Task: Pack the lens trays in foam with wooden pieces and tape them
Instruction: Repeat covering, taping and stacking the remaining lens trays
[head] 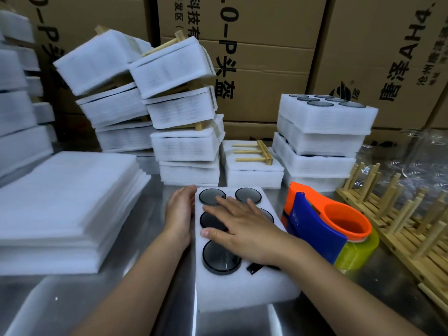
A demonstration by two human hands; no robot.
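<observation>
A white foam lens tray [242, 289] with several dark round lenses [221, 257] lies on the steel table in front of me. My right hand [244, 229] rests flat on top of it, fingers straight, covering the middle lenses. My left hand [179, 212] lies straight along the tray's left edge and touches it. An orange and blue tape dispenser [322, 224] with yellowish tape sits just right of the tray. A wooden comb-shaped piece [254, 151] lies on a low foam pack behind.
A stack of flat foam sheets [65, 204] lies at left. Leaning piles of packed foam bundles [179, 117] stand behind it, and a stack of lens trays [322, 132] at back right. Wooden racks [409, 224] lie at right. Cardboard boxes [266, 57] form the back wall.
</observation>
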